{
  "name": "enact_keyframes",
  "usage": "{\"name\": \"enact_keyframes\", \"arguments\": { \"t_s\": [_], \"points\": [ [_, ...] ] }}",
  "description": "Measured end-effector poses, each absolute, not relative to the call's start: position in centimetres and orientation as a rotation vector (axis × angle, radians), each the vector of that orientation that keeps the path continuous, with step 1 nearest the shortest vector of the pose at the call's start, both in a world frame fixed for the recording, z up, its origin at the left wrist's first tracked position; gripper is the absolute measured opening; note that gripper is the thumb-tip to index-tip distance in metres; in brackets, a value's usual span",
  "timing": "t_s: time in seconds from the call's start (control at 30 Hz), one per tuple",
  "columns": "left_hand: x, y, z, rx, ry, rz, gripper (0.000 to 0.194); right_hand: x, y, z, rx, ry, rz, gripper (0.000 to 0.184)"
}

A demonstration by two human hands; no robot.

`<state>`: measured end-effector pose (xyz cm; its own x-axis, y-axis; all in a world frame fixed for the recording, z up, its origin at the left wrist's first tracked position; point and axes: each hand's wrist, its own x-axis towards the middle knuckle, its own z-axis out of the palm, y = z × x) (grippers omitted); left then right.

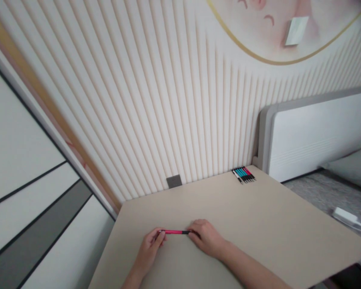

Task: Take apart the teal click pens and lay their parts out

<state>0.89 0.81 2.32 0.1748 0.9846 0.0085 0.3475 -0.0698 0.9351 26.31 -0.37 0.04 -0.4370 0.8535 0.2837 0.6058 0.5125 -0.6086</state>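
Note:
A slim pink pen [173, 232] with a black end lies level just above the beige table [258, 224], held between both hands. My left hand [150, 247] pinches its left tip with closed fingers. My right hand [206, 237] grips the black right end, fingers curled over it. A row of several pens [243, 174], pink, teal, black and white, lies side by side at the table's far edge near the wall.
A ribbed cream wall rises behind the table, with a grey socket plate [173, 181] just above the tabletop. A white bed headboard [313, 132] and grey bedding stand to the right, with a white charger [344, 215] on the bed. A cabinet with dark lines is at left.

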Motion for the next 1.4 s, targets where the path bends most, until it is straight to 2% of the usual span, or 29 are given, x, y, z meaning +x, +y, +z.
{"name": "enact_keyframes", "arguments": {
  "t_s": [0.37,0.5,0.7,0.9,1.1,1.27,1.4],
  "points": [
    [0.3,1.4,1.3,1.606,1.318,0.884,0.046,26.8,-0.6,0.3,-1.324,-2.244,0.439,0.024],
    [0.0,1.7,1.4,1.661,1.285,0.839,0.045,27.3,-0.6,0.5,-1.249,-2.366,0.458,0.021],
    [0.9,1.9,2.7,1.714,1.31,0.878,0.042,27.3,-0.8,2.6,-1.209,-2.301,0.519,0.025],
    [3.9,1.9,3.0,1.841,1.319,0.843,0.039,29.4,-0.6,4.9,-1.215,-2.407,0.399,0.021],
    [3.7,2.8,0.5,2.327,1.384,0.829,0.034,38.8,1.3,3.4,-1.432,-2.151,0.283,0.026],
    [2.3,3.6,-2.5,2.598,1.477,0.837,0.031,51.9,4.7,0.5,-1.871,-1.639,0.13,0.038],
    [2.2,3.8,-3.2,2.646,1.507,0.787,0.029,59.5,7.1,-0.8,-2.153,-1.435,0.029,0.041]
  ]
}}
